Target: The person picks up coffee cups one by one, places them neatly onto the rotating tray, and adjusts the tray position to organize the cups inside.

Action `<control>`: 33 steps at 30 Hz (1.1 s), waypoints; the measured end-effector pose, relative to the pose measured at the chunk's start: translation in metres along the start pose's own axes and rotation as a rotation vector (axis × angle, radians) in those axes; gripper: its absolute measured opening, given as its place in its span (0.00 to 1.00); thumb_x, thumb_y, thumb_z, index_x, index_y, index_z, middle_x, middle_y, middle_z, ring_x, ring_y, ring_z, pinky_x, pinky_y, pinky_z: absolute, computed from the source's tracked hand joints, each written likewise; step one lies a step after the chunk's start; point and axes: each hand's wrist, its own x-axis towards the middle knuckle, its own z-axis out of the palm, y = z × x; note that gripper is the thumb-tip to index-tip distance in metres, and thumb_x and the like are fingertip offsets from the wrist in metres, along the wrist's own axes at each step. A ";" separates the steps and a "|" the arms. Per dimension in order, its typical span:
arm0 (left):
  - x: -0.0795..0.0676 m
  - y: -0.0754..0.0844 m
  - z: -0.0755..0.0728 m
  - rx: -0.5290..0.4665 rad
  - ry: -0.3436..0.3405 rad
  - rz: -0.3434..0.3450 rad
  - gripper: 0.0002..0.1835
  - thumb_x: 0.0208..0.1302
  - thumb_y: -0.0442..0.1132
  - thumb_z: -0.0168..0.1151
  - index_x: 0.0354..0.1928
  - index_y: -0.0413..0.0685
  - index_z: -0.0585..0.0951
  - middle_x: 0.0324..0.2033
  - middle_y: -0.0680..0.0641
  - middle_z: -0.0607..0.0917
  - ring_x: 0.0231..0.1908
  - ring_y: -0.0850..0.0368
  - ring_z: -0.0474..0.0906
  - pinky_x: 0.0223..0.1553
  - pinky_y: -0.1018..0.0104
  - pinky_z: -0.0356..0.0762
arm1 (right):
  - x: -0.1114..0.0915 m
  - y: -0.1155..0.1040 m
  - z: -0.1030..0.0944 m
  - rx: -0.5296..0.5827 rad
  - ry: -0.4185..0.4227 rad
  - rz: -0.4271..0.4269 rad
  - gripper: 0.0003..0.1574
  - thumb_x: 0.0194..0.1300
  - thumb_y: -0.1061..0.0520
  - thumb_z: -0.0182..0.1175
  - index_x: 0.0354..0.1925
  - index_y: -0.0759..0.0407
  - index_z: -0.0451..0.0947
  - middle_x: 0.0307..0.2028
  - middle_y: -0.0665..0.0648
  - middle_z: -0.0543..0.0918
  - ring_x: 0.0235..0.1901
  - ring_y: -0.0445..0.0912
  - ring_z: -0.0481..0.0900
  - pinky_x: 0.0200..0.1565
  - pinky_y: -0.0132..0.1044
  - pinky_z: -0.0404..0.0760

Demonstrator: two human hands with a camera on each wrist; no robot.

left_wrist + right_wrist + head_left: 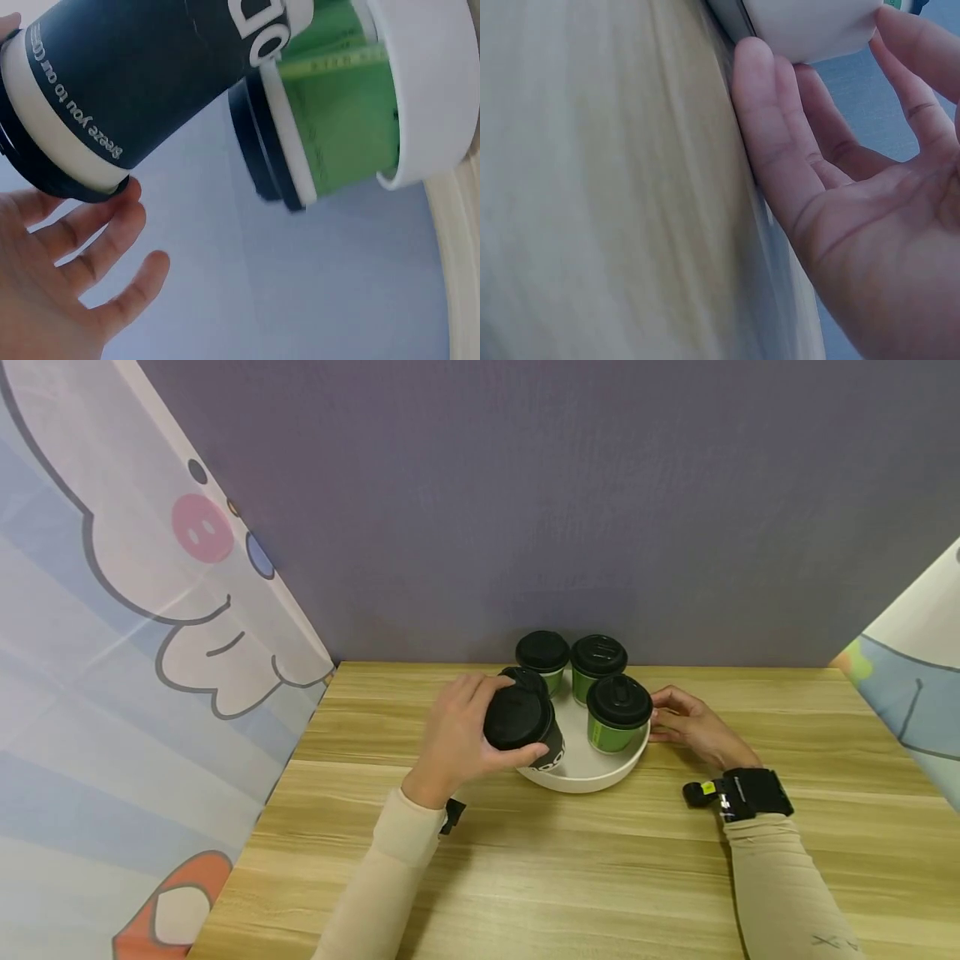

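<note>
My left hand (465,731) grips a paper coffee cup (551,745) by its black lid, fingers and thumb spread around the lid's edge. The cup has a dark sleeve with white lettering and leans over the left side of a round white tray (581,783). In the left wrist view, this dark cup (142,82) overlaps a green cup (341,124) on the tray. Three green cups with black lids stand on the tray, the nearest green cup (611,735) at its right. My right hand (697,727) holds the tray's right side, fingertips at the wall (817,26).
The tray rests on a wood-grain table (585,877), near a grey upright panel (570,510) along the back edge. A cartoon-printed curtain (112,693) hangs at the left, and another printed sheet (915,660) shows at the right.
</note>
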 end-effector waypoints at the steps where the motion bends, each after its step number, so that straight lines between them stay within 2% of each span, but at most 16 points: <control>1: 0.000 0.002 0.002 0.005 0.008 0.006 0.45 0.40 0.75 0.73 0.56 0.52 0.81 0.47 0.50 0.85 0.49 0.52 0.80 0.53 0.54 0.78 | 0.000 0.000 0.000 -0.001 0.000 0.001 0.16 0.78 0.67 0.51 0.57 0.54 0.76 0.51 0.46 0.83 0.49 0.39 0.85 0.48 0.39 0.87; 10: -0.003 0.015 0.025 0.067 0.028 0.014 0.49 0.40 0.76 0.75 0.61 0.53 0.80 0.48 0.49 0.83 0.50 0.49 0.77 0.57 0.54 0.75 | 0.000 -0.001 0.000 -0.040 0.000 0.028 0.15 0.78 0.64 0.53 0.58 0.53 0.76 0.53 0.45 0.81 0.50 0.38 0.85 0.50 0.38 0.87; 18: -0.004 0.023 0.041 0.153 -0.024 0.025 0.52 0.40 0.75 0.76 0.65 0.53 0.78 0.48 0.49 0.82 0.49 0.49 0.75 0.56 0.52 0.73 | 0.000 -0.001 0.000 -0.020 -0.013 0.007 0.15 0.78 0.65 0.52 0.59 0.56 0.75 0.53 0.47 0.81 0.50 0.39 0.85 0.50 0.39 0.87; 26: -0.007 0.029 0.054 0.195 -0.033 0.046 0.51 0.44 0.74 0.75 0.66 0.51 0.76 0.52 0.49 0.83 0.51 0.51 0.75 0.58 0.51 0.71 | 0.001 0.001 -0.002 -0.025 -0.009 0.011 0.14 0.78 0.64 0.53 0.58 0.55 0.75 0.52 0.46 0.81 0.50 0.38 0.85 0.50 0.38 0.87; 33: -0.010 0.033 0.062 0.283 -0.025 0.080 0.48 0.48 0.76 0.70 0.65 0.52 0.78 0.53 0.49 0.85 0.50 0.51 0.76 0.57 0.52 0.70 | 0.001 0.002 -0.001 -0.001 -0.006 0.003 0.14 0.78 0.65 0.53 0.58 0.58 0.74 0.52 0.47 0.82 0.49 0.39 0.85 0.49 0.38 0.87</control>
